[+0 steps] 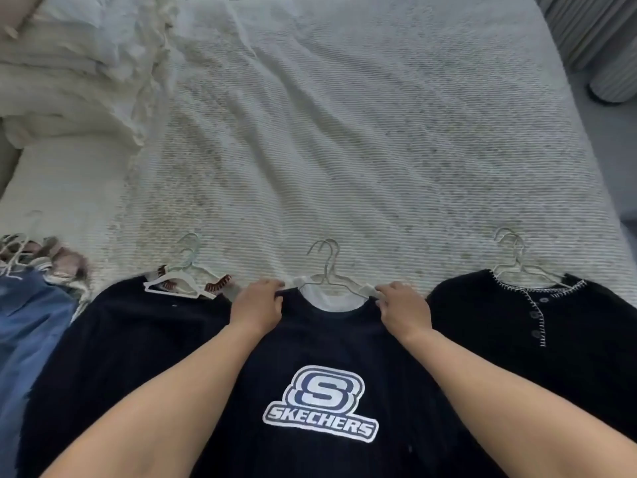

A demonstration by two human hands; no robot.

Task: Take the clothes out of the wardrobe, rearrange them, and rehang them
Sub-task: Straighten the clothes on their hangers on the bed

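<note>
Hands: left hand point(256, 307) and right hand point(401, 310) pinch Skechers shirt point(320, 401) shoulders, fingers clamped.
Risk: white hanger point(327, 270) (12 o'clock) may slip out of the collar.

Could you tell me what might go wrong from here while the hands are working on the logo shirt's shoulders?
1. The left hand and right hand grip the Skechers shirt at its shoulders; an uneven tug could slide a shoulder off the white hanger.
2. The shirt overlaps the dark top to its left, so lifting it may drag that top.
3. The button-front top lies close on the right and could get rumpled.
</note>
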